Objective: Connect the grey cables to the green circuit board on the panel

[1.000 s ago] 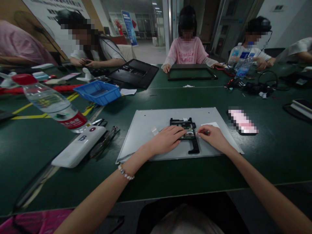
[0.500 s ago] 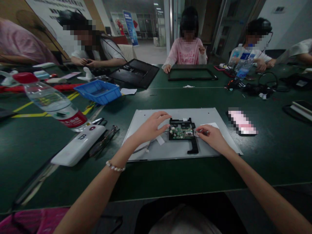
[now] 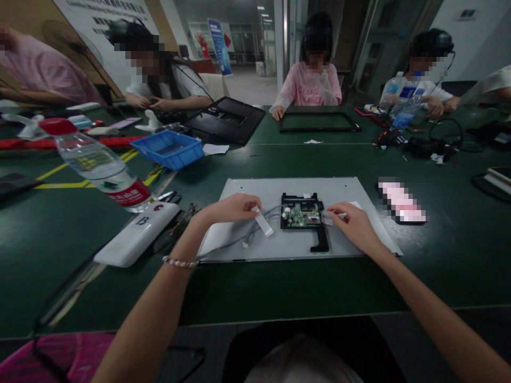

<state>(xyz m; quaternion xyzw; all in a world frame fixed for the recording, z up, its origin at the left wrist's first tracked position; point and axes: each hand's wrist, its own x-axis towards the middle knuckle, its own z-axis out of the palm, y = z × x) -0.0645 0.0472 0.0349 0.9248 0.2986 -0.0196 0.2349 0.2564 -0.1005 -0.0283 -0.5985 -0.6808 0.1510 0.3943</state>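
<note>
A light grey flat panel (image 3: 295, 250) lies on the table in front of me. On it sits a black plastic bracket (image 3: 320, 239) holding a green circuit board (image 3: 300, 217). My left hand (image 3: 235, 207) pinches the upper end of a flat white strip (image 3: 264, 223) left of the board. Thin grey cables (image 3: 249, 234) run beside that strip to the panel's left edge. At the bracket's right side my right hand (image 3: 353, 223) is closed on a small translucent piece of tape (image 3: 327, 217), its far end at the bracket's edge.
Left of the panel are a white power bank (image 3: 138, 234), glasses (image 3: 175, 229) and a tilted water bottle (image 3: 107, 170). Beyond stand a blue tray (image 3: 167, 149) and a black casing (image 3: 225, 119). A phone (image 3: 401, 202) lies right. Co-workers sit opposite; one touches a black frame (image 3: 319, 127).
My left hand has moved left from the bracket's corner and closed on the white strip. The right hand stays by the bracket, with more of the translucent tape showing.
</note>
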